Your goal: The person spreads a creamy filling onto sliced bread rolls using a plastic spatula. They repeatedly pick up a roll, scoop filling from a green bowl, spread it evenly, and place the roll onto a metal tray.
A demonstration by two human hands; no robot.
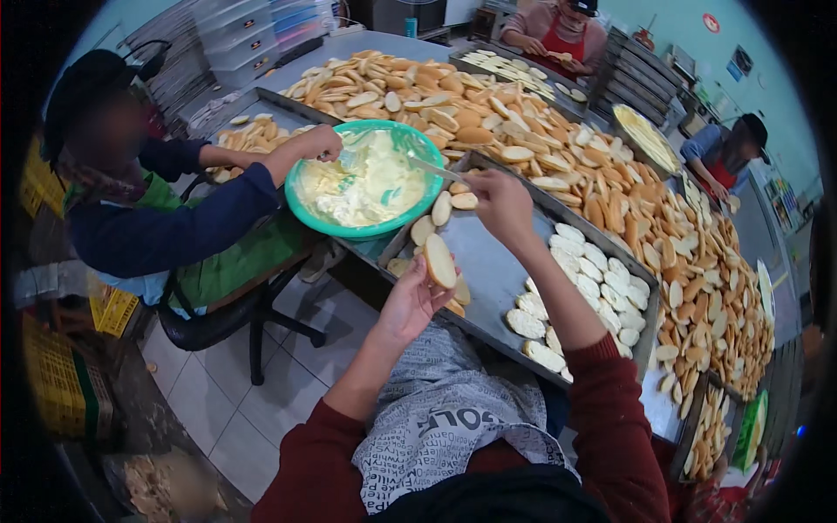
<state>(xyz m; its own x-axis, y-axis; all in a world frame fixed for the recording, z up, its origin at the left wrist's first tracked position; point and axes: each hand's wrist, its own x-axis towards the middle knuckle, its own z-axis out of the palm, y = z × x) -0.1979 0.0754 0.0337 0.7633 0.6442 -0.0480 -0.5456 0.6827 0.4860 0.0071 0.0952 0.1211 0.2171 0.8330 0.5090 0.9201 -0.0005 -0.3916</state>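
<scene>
Between the fingers of my left hand (409, 304) is a slice of bread (440, 261), its cut face turned up. My right hand (500, 206) grips a metal spreading knife (439, 171), whose blade reaches over the rim of a green plastic basin (297, 212). Pale yellow cream (386, 173) fills much of that basin and smears its wall. Below my hands lies a metal baking tray (487, 261). Cream-coated bread slices (592, 274) cover its right part, while plain slices (441, 209) line its left end.
A large heap of bread slices (477, 118) stretches along the table behind the tray. To my left, a seated co-worker (176, 196) reaches into the same basin. Two more people (556, 36) work across the table. Yellow crates (59, 379) stand at far left.
</scene>
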